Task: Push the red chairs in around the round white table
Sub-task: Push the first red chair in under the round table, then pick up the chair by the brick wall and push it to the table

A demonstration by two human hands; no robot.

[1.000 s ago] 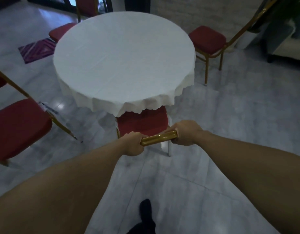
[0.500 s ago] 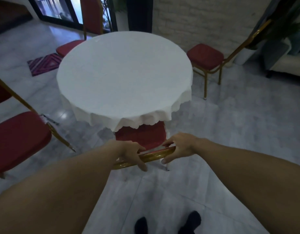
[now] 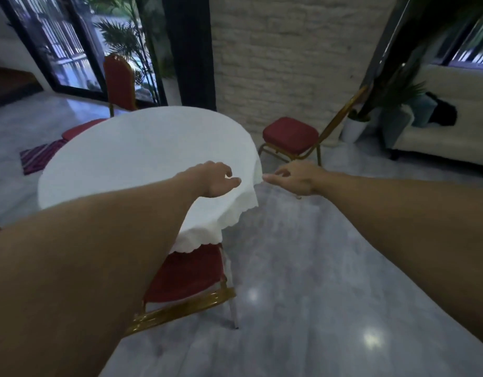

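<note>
At the frame's center, the left hand (image 3: 211, 179) hovers over the white tabletop (image 3: 131, 161), fingers loosely spread, holding nothing. Just right of the cloth's edge, the right hand (image 3: 294, 176) is likewise spread and empty. Below, one red chair (image 3: 187, 276) sits tucked under; another chair (image 3: 290, 138) stands apart, upper right.
</note>
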